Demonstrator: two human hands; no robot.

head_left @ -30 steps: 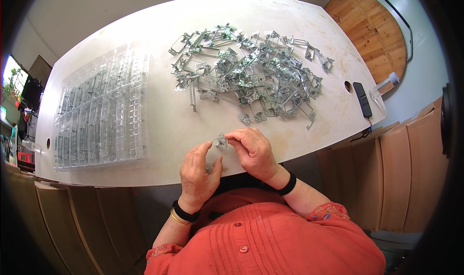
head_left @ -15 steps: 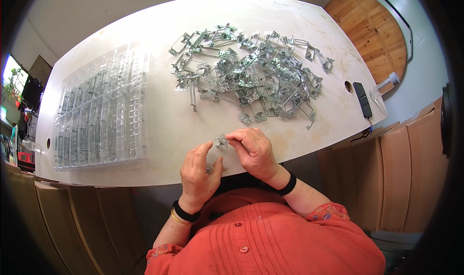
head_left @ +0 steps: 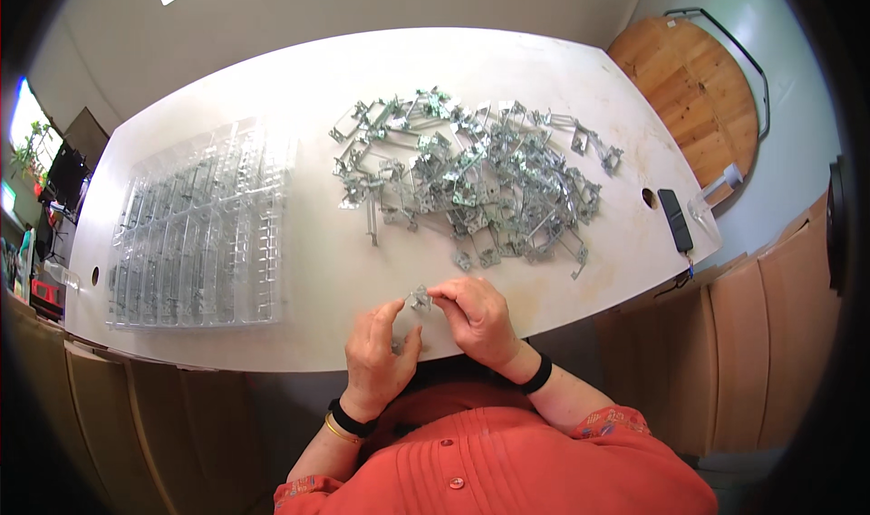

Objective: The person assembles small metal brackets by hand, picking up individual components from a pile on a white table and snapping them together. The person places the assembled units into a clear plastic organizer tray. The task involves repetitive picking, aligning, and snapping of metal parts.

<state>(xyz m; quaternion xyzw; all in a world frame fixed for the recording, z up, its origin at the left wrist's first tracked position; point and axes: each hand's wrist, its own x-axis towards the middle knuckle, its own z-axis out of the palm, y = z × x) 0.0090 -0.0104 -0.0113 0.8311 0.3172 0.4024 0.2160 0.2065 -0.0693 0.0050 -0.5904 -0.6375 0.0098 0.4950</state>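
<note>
A small metal bracket [head_left: 419,298] is held up between both hands, just above the table's near edge. My right hand [head_left: 478,323] pinches its right side between thumb and forefinger. My left hand [head_left: 381,356] curls round it from the left, with the forefinger at its upper end. Between the left thumb and fingers a bit of grey metal shows, but most of it is hidden by the hand. Beyond the hands lies a tangled heap of metal brackets [head_left: 489,184], many with thin rods and flat plates.
Clear plastic trays [head_left: 279,234] with rows of metal parts in their slots lie on the left of the white table [head_left: 326,284]. A black oblong device [head_left: 675,221] and a clear plastic bottle [head_left: 716,193] are at the right edge. Cardboard boxes [head_left: 743,361] stand below.
The view has tilted up, so table, heap and hands appear lower in the picture. Both hands keep nearly the same grip on the bracket.
</note>
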